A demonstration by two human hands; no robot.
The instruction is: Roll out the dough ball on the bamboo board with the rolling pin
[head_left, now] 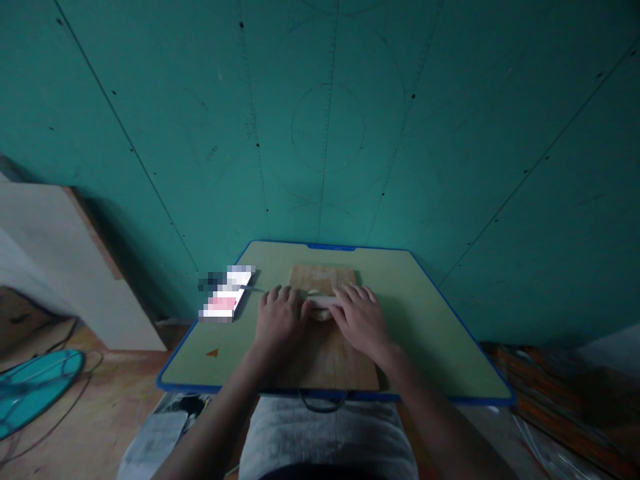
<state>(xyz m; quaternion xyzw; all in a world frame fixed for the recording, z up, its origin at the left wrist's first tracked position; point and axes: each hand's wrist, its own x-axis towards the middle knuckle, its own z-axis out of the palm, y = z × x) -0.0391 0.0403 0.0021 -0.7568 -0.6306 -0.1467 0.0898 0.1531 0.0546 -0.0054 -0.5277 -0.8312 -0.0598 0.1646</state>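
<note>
Both hands press on a pale rolling pin (324, 302) lying crosswise over the wooden board (327, 370). My left hand (283, 317) is closed over the pin's left end, and my right hand (359, 315) over its right end. Under the pin's middle, a small piece of pale dough (321, 315) shows at the front and back edges. The hands hide both ends of the pin. A thin grey utensil (251, 289) pokes out to the left, behind my left hand.
The board rests on a light green table (430, 333) with a blue edge. A blurred-out lit screen (226, 297) lies at the left, above a small orange triangle (213, 353). A green wall (325, 133) rises behind; a pale panel (75, 267) leans at the left.
</note>
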